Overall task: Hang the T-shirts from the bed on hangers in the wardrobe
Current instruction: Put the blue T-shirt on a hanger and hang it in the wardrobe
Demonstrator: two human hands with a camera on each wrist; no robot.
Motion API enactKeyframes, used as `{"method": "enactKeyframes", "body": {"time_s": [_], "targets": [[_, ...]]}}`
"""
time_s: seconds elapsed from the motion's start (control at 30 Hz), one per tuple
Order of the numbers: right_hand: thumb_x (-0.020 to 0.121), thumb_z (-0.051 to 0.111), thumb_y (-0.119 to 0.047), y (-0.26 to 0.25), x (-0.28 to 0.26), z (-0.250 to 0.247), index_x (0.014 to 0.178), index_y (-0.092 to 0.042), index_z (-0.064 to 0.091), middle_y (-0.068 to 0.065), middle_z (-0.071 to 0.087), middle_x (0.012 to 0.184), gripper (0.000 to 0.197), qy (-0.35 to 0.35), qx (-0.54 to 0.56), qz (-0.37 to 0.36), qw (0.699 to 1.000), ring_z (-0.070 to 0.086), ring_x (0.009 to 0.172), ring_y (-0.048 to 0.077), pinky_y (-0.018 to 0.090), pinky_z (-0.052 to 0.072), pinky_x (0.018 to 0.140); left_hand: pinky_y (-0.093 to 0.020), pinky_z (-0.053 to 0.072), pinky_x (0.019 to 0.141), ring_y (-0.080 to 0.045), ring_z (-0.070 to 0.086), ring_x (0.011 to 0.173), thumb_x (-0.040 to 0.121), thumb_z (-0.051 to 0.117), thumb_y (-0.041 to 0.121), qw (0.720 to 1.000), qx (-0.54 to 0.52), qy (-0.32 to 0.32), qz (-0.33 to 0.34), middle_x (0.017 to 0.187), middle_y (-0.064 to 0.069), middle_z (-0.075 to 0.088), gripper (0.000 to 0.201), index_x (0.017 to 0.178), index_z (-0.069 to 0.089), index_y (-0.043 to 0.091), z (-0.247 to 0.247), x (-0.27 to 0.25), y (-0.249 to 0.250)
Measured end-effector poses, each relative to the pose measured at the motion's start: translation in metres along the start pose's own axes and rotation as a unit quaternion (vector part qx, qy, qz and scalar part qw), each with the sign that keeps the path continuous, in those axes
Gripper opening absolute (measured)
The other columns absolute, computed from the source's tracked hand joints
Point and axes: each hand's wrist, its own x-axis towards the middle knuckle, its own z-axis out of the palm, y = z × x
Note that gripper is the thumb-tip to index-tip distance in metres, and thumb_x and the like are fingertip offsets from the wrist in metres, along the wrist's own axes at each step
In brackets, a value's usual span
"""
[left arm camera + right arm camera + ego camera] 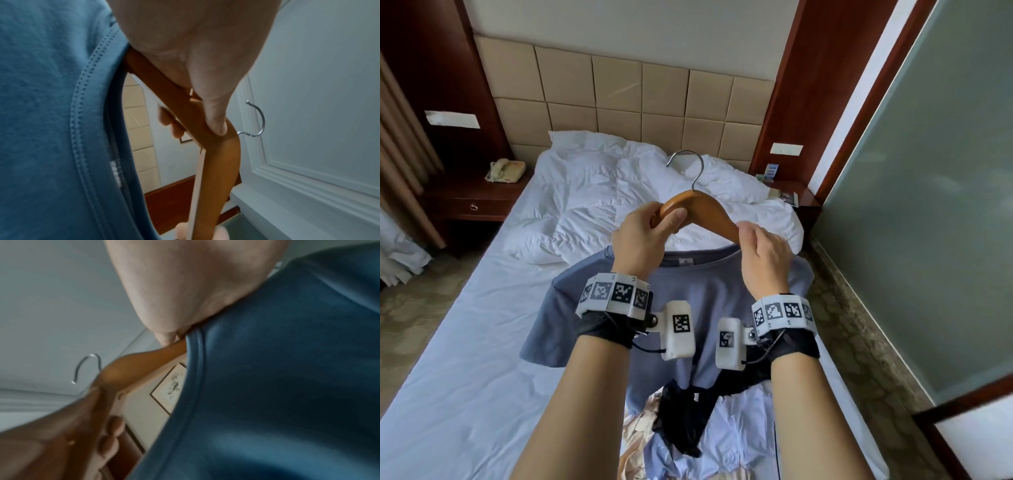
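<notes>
Two bare forearms are seen nearest the head camera, each wrapped with a band [614, 294] of black-and-white markers and a small white camera block. Above them, a wooden hanger [698, 209] is held up over the bed [465, 342] by both hands. The left hand [642, 236] is closed round the hanger's left arm, with the thumb laid along the top of the wood and the fingers [170, 121] curled behind it, as the left wrist view shows. The right hand [763, 253] is closed at the hanger's right end, where the collar of a blue T-shirt [709, 308] meets the wood; whether cloth, wood or both are pinched there cannot be told, since the fingertips are hidden. The hanger's metal hook [690, 168] is pointed away, toward the padded headboard [619, 89].

The T-shirt is hung from the hands by its neck opening, with the hanger's ends hidden behind the collar and the body draped down in front of the forearms. Below it, a black garment [681, 421] and pale blue and cream clothes [739, 431] are heaped on the near end of the bed. A rumpled white duvet [592, 192] is spread farther up the bed. A telephone [505, 170] is set on the left nightstand.
</notes>
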Motion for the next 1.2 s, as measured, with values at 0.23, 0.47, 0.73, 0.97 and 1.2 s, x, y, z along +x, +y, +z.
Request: {"method": "enactKeyframes", "body": {"time_s": [0.23,0.47,0.73,0.97,1.2], "targets": [[0.108,0.025,-0.031,0.044,-0.017,-0.029,0.122,-0.003,0.061,0.022,0.066,0.114,0.047,-0.063,-0.121,0.179,0.974,0.057,0.106,0.042,0.049,0.04,0.095,-0.054,0.047,0.089,-0.019,0.065,0.074,0.074,0.042,0.08,0.998,0.051,-0.033,0.036,0.072,0.001,0.07,0.066,0.081,0.067,0.019,0.028,0.002,0.014],[0.109,0.026,-0.035,0.074,-0.034,-0.069,0.131,-0.004,0.06,0.021,0.061,0.132,0.051,-0.022,-0.083,0.287,0.954,0.052,0.122,0.041,0.047,0.037,0.105,-0.05,0.049,0.088,-0.019,0.066,0.075,0.076,0.05,0.076,0.994,0.022,-0.103,0.036,0.072,0.001,0.07,0.059,0.08,0.067,0.02,0.07,0.0,0.033],[0.105,0.029,-0.049,0.096,-0.035,-0.143,0.107,-0.015,0.068,0.009,0.071,0.114,0.052,-0.017,-0.102,0.249,0.963,0.057,0.111,0.034,0.046,0.035,0.106,-0.059,0.051,0.084,-0.028,0.068,0.077,0.073,0.06,0.081,0.981,-0.088,-0.167,0.039,0.072,0.001,0.072,0.056,0.076,0.068,0.025,0.14,-0.015,0.073],[0.079,0.069,-0.058,0.124,-0.053,-0.233,0.091,-0.018,0.059,0.001,0.066,0.081,0.043,-0.063,-0.076,0.221,0.97,0.063,0.077,0.025,0.039,0.051,0.069,-0.055,0.052,0.082,-0.024,0.067,0.074,0.075,0.055,0.08,0.964,-0.069,-0.237,0.103,0.069,0.002,0.068,0.057,0.074,0.065,0.024,0.209,-0.069,0.156],[0.087,0.061,-0.053,0.184,-0.103,-0.35,0.083,-0.021,0.056,0.006,0.066,0.081,0.032,0.022,-0.153,0.253,0.955,0.062,0.076,0.033,0.043,0.053,0.071,-0.05,0.053,0.079,-0.023,0.065,0.08,0.073,0.044,0.085,0.918,0.009,-0.333,0.217,0.08,-0.001,0.069,0.067,0.088,0.065,0.023,0.282,-0.127,0.249]]}}
